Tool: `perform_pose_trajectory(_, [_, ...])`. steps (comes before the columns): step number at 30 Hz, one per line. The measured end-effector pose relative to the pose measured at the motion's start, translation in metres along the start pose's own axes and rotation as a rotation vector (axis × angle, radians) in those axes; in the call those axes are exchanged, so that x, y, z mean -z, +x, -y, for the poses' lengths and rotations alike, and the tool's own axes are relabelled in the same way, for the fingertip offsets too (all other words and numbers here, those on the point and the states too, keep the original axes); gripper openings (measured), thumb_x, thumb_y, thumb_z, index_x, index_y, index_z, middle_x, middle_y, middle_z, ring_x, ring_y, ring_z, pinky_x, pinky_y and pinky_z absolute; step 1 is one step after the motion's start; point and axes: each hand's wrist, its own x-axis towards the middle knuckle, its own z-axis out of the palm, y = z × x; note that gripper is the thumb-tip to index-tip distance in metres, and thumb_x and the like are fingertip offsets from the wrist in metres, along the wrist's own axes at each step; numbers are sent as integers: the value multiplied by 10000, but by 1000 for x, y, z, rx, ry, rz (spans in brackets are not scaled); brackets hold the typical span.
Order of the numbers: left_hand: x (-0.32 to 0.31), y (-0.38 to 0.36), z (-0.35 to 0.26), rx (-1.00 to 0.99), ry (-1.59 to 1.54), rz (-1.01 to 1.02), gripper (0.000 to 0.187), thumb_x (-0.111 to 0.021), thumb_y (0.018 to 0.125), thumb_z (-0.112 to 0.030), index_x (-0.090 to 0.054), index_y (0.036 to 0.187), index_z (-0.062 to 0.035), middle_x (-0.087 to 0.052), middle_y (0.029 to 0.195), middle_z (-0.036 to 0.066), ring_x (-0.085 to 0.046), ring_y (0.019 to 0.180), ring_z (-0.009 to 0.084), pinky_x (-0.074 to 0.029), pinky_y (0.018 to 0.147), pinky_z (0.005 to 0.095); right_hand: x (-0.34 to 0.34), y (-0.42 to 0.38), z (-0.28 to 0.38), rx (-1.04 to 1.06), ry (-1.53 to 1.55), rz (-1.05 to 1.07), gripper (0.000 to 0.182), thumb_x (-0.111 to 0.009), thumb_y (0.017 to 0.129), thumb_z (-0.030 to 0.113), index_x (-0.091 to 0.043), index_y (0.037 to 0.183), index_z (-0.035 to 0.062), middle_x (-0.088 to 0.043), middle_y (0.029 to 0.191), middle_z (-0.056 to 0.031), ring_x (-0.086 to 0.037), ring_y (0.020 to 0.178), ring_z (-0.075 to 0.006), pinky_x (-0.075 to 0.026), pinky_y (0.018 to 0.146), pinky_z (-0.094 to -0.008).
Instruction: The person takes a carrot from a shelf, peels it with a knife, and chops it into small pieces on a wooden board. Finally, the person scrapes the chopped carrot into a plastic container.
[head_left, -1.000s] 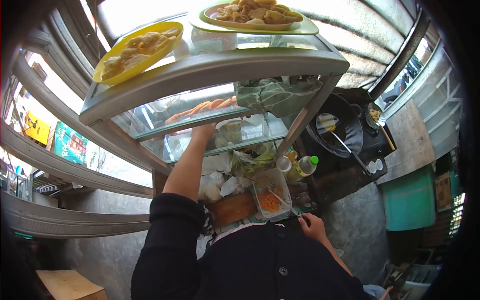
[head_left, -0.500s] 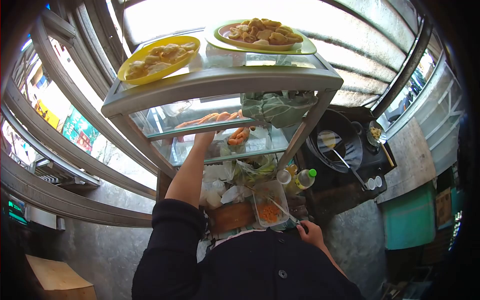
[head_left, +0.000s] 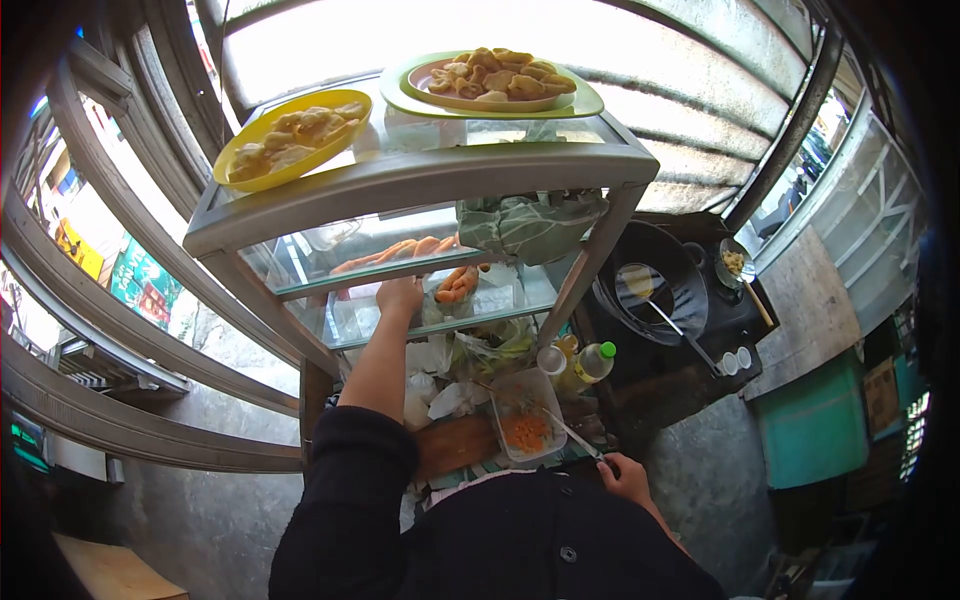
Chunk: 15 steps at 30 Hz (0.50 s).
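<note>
My left hand (head_left: 400,294) is inside the lower part of a glass display case (head_left: 430,180), its fingers curled; what they hold, if anything, is hidden. Just right of it lie several orange sausage-like pieces (head_left: 457,286), and more orange pieces (head_left: 405,250) rest on the shelf above. At the front of the counter, my right hand (head_left: 627,478) is closed around what looks like a knife (head_left: 572,434). Its pale, narrow blade points over a clear plastic tub (head_left: 497,425), which has orange shreds (head_left: 528,433) in its near end.
Atop the case stand a yellow plate (head_left: 235,178) and a green-rimmed plate (head_left: 590,102), both bearing fried food. A green-capped bottle (head_left: 592,368) is beside the tub. To the right, a black wok (head_left: 685,300) with a ladle (head_left: 665,318) sits on the stove.
My left hand has come down and back a little, and more of its fist shows below the shelf edge. The right hand still grips the knife. The view has shifted slightly.
</note>
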Motion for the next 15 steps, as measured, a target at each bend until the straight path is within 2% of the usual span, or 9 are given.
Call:
perform_pose_trajectory(2, [20,-5,-10,9,-27,78,498,-601,877,-429,-539,1291,-159,-628,1209,129,-610,1106,317,-509,870,431,1,-4,0,-26,-7,17,263,-651,870,270,-661,964,24,-673,831,-162,-667,769,-330,-514,670,-382])
perform_pose_trajectory(3, [-4,13,0,52,-100,40,577,-598,855,-511,-506,1334,-202,-594,1262,125,-587,1140,305,-488,914,406,3,-4,0,-45,-14,29,262,-650,870,272,-661,962,27,-673,826,-158,-666,762,-327,-514,666,-380])
perform_pose_trajectory(4, [-35,37,14,53,-104,39,577,-598,855,-511,-506,1334,-202,-594,1262,125,-587,1140,305,-488,914,406,4,-4,0,-43,-18,28,262,-650,870,272,-661,962,27,-673,826,-158,-666,762,-327,-514,666,-380])
perform_pose_trajectory(6, [-78,75,33,20,-240,-75,668,-572,817,-640,-483,1360,-261,-540,1338,120,-543,1207,286,-444,983,399,5,-6,-1,0,-38,9,258,-650,869,277,-662,959,36,-673,819,-151,-667,751,-322,-514,658,-376])
perform_pose_trajectory(7, [-65,70,25,21,-243,-79,668,-572,817,-640,-483,1360,-261,-540,1338,120,-543,1207,286,-444,983,399,5,-7,-2,4,-41,8,258,-650,869,277,-662,959,36,-673,819,-151,-667,751,-322,-514,658,-376])
perform_pose_trajectory(9, [-34,53,2,301,-296,37,706,-545,795,-715,-489,1355,-287,-505,1379,88,-499,1257,280,-392,1039,414,6,-11,-5,0,-44,9,251,-652,867,278,-665,954,43,-673,816,-147,-667,745,-322,-516,653,-374])
perform_pose_trajectory(10, [-13,43,-9,304,-301,36,706,-545,795,-715,-489,1355,-287,-505,1379,88,-499,1257,280,-392,1039,414,8,-12,-4,3,-49,10,251,-652,867,278,-665,954,43,-673,816,-147,-667,745,-322,-516,653,-374])
perform_pose_trajectory(12, [24,28,-28,435,-354,165,707,-515,807,-733,-487,1358,-291,-495,1395,47,-458,1302,282,-375,1053,434,13,-17,-2,-48,-52,46,246,-654,864,282,-668,951,52,-674,810,-141,-667,735,-319,-518,647,-372])
perform_pose_trajectory(15, [34,18,-35,510,-422,99,660,-478,839,-709,-497,1343,-284,-507,1376,23,-463,1294,257,-368,1057,429,18,-23,-4,-69,-72,83,247,-653,864,285,-671,956,56,-677,807,-136,-670,727,-314,-521,643,-368])
